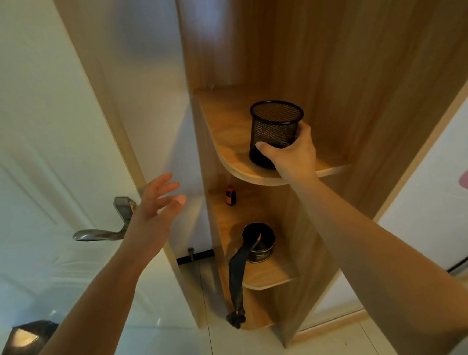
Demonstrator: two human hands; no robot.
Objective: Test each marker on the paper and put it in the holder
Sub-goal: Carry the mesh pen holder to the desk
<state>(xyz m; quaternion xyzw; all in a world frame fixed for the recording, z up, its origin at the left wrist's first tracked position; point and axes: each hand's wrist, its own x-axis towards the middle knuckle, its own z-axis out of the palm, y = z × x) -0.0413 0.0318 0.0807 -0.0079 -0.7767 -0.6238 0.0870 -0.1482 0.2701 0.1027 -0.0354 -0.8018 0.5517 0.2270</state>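
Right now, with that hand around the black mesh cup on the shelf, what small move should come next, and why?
Probably lift the mesh holder straight up off the upper shelf. The right hand already has its fingers wrapped round it, it looks empty, and no markers or paper show here, so it likely needs carrying elsewhere.

1. I am standing in a home, in a room corner or hallway by a white panelled door (28,137) with a metal lever handle (102,232).
2. Beside it rises a light wood corner shelf unit (330,57) with rounded shelves.
3. A small bottle (230,195) and a dark tin (260,245) sit there as household clutter.
4. Pale floor tiles (269,351) lie below.
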